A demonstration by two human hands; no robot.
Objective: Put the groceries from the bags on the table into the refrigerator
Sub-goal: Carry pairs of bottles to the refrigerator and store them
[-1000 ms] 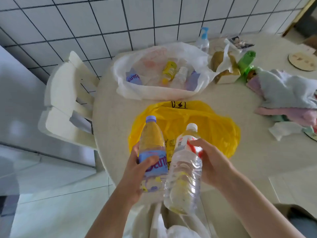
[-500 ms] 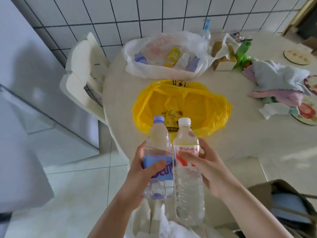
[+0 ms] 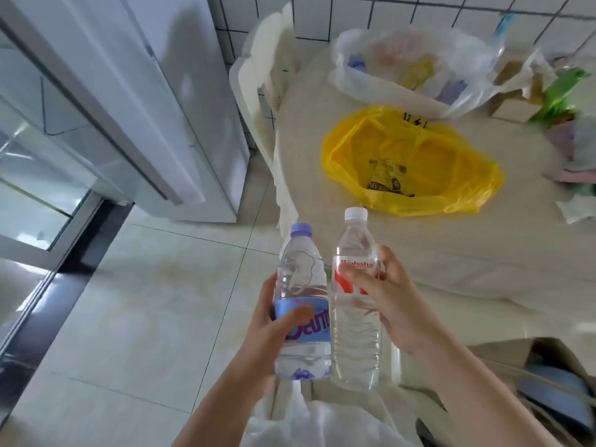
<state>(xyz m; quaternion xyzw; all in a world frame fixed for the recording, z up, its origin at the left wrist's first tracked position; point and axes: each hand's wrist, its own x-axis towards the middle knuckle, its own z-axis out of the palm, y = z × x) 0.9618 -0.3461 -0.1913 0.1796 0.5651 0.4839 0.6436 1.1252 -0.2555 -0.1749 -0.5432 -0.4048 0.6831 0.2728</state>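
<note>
At far left stands the refrigerator point(image 3: 180, 101), its white door side facing the tiled floor, with a glass shelf edge showing beyond it. Right of it, a white chair point(image 3: 264, 75) sits against the round table point(image 3: 483, 253). In front, the left hand point(image 3: 274, 330) grips the blue-capped bottle point(image 3: 301, 304) upright, thumb curled across its blue label and fingers wrapped behind it. Touching it on the right is the white-capped bottle point(image 3: 356, 301), held upright by the right hand point(image 3: 393, 301), whose fingers point(image 3: 358, 279) curl over the red-and-white label while the thumb is hidden behind. Both bottles hang over the floor just beside the table edge. On the table lie a yellow bag point(image 3: 416, 162) and, farther back, a white bag point(image 3: 416, 66) with blurred groceries inside
</note>
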